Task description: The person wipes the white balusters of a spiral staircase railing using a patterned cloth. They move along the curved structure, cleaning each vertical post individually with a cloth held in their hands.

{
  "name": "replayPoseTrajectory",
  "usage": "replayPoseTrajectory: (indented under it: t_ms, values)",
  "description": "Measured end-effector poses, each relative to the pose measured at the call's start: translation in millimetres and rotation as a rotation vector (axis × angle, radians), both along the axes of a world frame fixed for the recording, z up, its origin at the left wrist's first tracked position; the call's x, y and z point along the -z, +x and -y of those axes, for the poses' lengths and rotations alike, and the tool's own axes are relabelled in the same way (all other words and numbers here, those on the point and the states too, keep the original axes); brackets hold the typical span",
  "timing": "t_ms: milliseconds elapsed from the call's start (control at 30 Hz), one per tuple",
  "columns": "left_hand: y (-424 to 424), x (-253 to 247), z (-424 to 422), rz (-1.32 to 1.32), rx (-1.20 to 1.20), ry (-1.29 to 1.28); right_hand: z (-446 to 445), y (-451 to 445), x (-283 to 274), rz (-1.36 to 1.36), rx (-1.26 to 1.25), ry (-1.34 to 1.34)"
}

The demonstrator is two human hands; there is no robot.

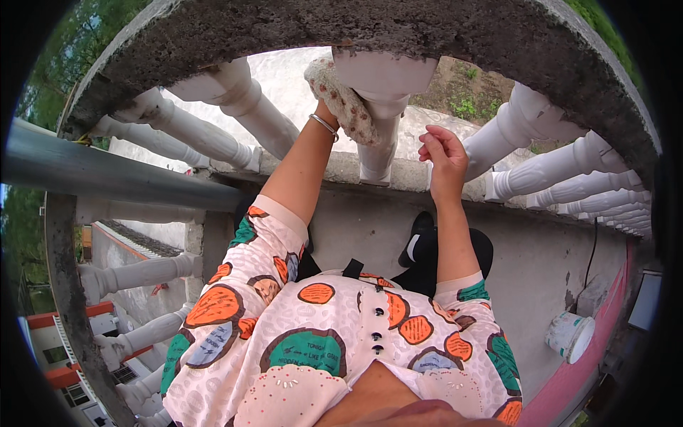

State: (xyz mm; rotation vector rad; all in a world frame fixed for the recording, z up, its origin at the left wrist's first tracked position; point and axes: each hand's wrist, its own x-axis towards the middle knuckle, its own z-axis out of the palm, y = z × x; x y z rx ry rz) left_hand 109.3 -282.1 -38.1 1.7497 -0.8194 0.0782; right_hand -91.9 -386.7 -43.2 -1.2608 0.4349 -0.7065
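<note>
A pale spotted, fluffy cloth (341, 101) covers my left hand (332, 109) and lies against the left side of a white baluster (379, 144) in front of me. The cloth hides my left fingers, with a silver bangle showing at the wrist. Right of that baluster, my right hand (445, 152) is raised with its fingers loosely curled. It touches nothing that I can make out, and I see nothing in it. Above both hands runs the rough concrete handrail (373, 26), joined to the baluster's square white top.
More white balusters (496, 128) stand on both sides on a concrete kerb (341, 166). A thick grey pipe (122, 165) crosses at the left. On the floor at the lower right are a white bucket (570, 337) and a concrete block (592, 296), beside a thin black cable (591, 256).
</note>
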Motion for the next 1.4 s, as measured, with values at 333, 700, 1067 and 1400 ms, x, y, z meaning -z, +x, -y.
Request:
replayPoseTrajectory:
  t_ms: [333,700,1067,1400]
  values:
    - [-19.0,74.5,-5.3,0.306,0.074,0.538,34.4,7.8,12.0,-0.088,-0.009,0.195]
    - [-69.2,88.1,-46.9,0.200,-0.087,0.507,51.6,16.4,22.3,-0.083,-0.006,0.305]
    - [-106.5,12.7,-46.6,-0.300,-0.057,0.095,61.8,3.8,18.2,-0.116,-0.104,0.236]
    - [-127.8,-98.2,39.3,-1.001,0.487,-0.276,61.0,12.8,43.9,0.171,-0.180,0.241]
